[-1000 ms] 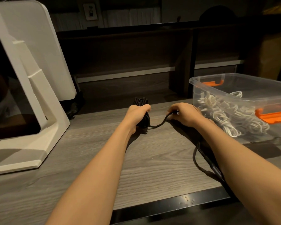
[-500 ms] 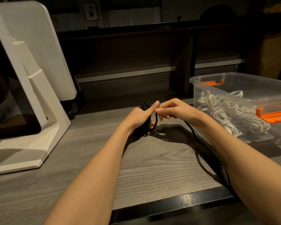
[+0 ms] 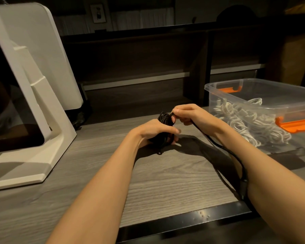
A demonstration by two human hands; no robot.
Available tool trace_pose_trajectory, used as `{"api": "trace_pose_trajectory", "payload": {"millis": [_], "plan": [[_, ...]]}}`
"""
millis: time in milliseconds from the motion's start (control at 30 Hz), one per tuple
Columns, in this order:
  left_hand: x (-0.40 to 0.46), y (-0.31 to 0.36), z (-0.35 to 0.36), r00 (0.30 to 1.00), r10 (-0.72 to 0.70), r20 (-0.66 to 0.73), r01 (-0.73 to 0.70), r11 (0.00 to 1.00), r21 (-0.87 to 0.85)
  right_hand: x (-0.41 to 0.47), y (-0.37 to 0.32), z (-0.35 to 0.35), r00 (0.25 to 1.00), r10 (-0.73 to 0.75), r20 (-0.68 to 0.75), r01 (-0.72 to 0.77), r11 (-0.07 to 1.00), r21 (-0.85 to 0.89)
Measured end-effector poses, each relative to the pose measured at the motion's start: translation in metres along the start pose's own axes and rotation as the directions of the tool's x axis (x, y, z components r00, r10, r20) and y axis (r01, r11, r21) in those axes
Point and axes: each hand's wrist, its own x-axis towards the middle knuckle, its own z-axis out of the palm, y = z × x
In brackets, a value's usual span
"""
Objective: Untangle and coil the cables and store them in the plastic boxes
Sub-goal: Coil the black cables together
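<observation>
At the centre of the frame, above the grey wood-grain tabletop (image 3: 165,182), the left hand (image 3: 153,132) grips a black cable bundle (image 3: 164,132) — its fingers (image 3: 173,130) are curled round the middle of the coil, whose loops stick out above and below the fist. Just to the upper right, touching the top of the bundle, the right hand (image 3: 192,115) pinches the black cable between thumb and bent fingers. From that pinch the loose black cable tail (image 3: 224,148) runs down and to the right under the right forearm, toward the dark front edge of the tabletop, where a thicker part of it hangs beside the arm; its end cannot be made out.

At the right of the frame stands a clear plastic box (image 3: 236,93) with orange latches (image 3: 296,124), open at the top, resting on the tabletop near the right forearm. Inside it lie many coiled white cables (image 3: 253,124), heaped against the near wall.

At the left of the frame stands a white monitor stand (image 3: 48,138) with a dark screen — well apart from the hands. Behind the tabletop, across the top of the frame, is dark shelving (image 3: 139,59), dimly lit.
</observation>
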Motion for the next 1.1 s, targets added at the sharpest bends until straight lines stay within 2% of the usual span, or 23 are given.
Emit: {"api": "trace_pose_trajectory", "payload": {"millis": [133, 300, 333, 400, 467, 533, 567, 633, 733, 800, 867, 933, 1100], "plan": [[0.000, 0.001, 0.003, 0.994, -0.033, -0.107, 0.021, 0.994, -0.108, 0.000, -0.003, 0.003, 0.993, 0.016, -0.120, -0.011, 0.999, 0.039], [0.008, 0.004, 0.011, 0.938, -0.055, -0.342, 0.044, 0.998, -0.038, 0.003, 0.002, 0.003, 0.956, 0.014, -0.294, -0.001, 0.999, 0.044], [0.011, 0.004, 0.012, 0.919, -0.066, -0.389, 0.058, 0.998, -0.032, 0.004, 0.003, 0.002, 0.958, 0.037, -0.286, -0.016, 0.997, 0.075], [0.017, 0.000, 0.011, 0.851, -0.090, -0.517, 0.088, 0.996, -0.028, 0.004, 0.004, -0.001, 0.975, 0.137, -0.176, -0.098, 0.972, 0.216], [0.023, -0.005, 0.006, 0.737, -0.090, -0.669, 0.127, 0.992, 0.006, 0.003, 0.004, -0.006, 0.966, 0.255, -0.026, -0.231, 0.908, 0.350], [0.027, -0.011, -0.001, 0.642, -0.068, -0.763, 0.202, 0.976, 0.084, 0.002, 0.006, -0.008, 0.946, 0.323, 0.005, -0.301, 0.874, 0.381], [0.029, -0.013, -0.003, 0.623, -0.054, -0.780, 0.243, 0.962, 0.127, 0.002, 0.007, -0.008, 0.941, 0.338, -0.031, -0.309, 0.891, 0.331], [0.030, -0.015, -0.002, 0.618, -0.019, -0.786, 0.304, 0.928, 0.216, 0.004, 0.010, -0.006, 0.934, 0.315, -0.170, -0.306, 0.949, 0.081], [0.030, -0.013, 0.002, 0.632, 0.022, -0.775, 0.355, 0.881, 0.314, 0.009, 0.016, -0.002, 0.939, 0.094, -0.330, -0.189, 0.945, -0.268], [0.028, -0.011, 0.002, 0.656, 0.023, -0.755, 0.372, 0.860, 0.350, 0.010, 0.020, 0.000, 0.942, -0.059, -0.330, -0.121, 0.858, -0.499], [0.026, -0.010, 0.001, 0.688, 0.012, -0.726, 0.379, 0.847, 0.372, 0.010, 0.020, 0.000, 0.935, -0.177, -0.306, -0.096, 0.706, -0.701], [0.024, -0.010, -0.002, 0.714, -0.004, -0.700, 0.388, 0.834, 0.391, 0.010, 0.018, 0.000, 0.915, -0.293, -0.279, -0.028, 0.642, -0.766], [0.027, -0.010, -0.006, 0.805, -0.035, -0.592, 0.368, 0.813, 0.452, 0.011, 0.010, 0.005, 0.853, -0.493, -0.171, 0.174, 0.578, -0.797]]}}
